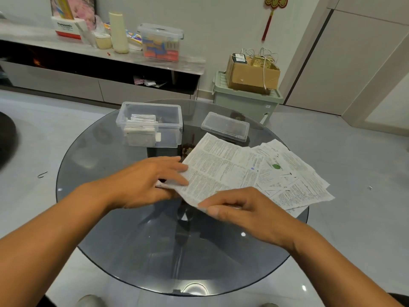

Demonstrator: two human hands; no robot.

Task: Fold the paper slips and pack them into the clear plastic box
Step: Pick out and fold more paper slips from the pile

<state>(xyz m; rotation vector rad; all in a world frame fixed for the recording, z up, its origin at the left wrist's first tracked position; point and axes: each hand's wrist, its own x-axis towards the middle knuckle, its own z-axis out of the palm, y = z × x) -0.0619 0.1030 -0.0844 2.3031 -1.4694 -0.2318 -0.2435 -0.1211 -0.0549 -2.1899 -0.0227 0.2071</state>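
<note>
Both hands work the top paper slip (218, 165): left hand (143, 182) seemingly pinches its left edge, right hand (241, 209) grasps the near corner. Align edges squarely before creasing, so it fits the clear plastic box (150, 122).

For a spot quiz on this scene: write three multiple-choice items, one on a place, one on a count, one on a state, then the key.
1. Where does the lid lie?
A. right of the clear box
B. on the clear box
C. on the floor

2. How many hands touch the top sheet?
A. none
B. one
C. two

3. The clear box is:
A. empty
B. partly filled
C. shut

Key: 1 A, the lid rests on the glass table beside the box. 2 C, left hand and right hand both hold it. 3 B, folded slips fill its left part.
</note>
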